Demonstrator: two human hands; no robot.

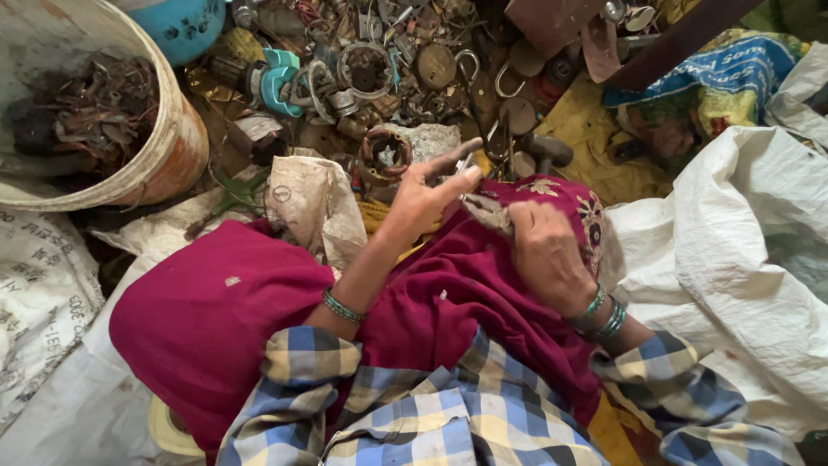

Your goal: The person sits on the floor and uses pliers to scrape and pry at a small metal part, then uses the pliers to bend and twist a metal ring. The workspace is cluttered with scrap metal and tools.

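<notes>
left hand fingers: left hand (423,200) is held loosely spread, index finger stretched out, thumb and other fingers pinched on the near end of a small metal piece (479,205)
right hand fingers: right hand (545,252) is curled, back seen, fingertips closed on the other end of the same metal piece; exact grip hidden
metal piece: small, greyish, held between both hands just above the maroon cloth (448,302); shape cannot be told
just beyond fingertips: rusty round can (385,154) and grey stone (435,138)
further beyond: scrap metal pile (405,60), with rings, hooks, discs
left of left hand: crumpled dirty sack (315,203)
far left: white bucket (177,129) filled with rusty scrap
right of right hand: white woven bag (742,250)
wrists: green bangles (604,312) worn; checked sleeves (448,406) below
</notes>
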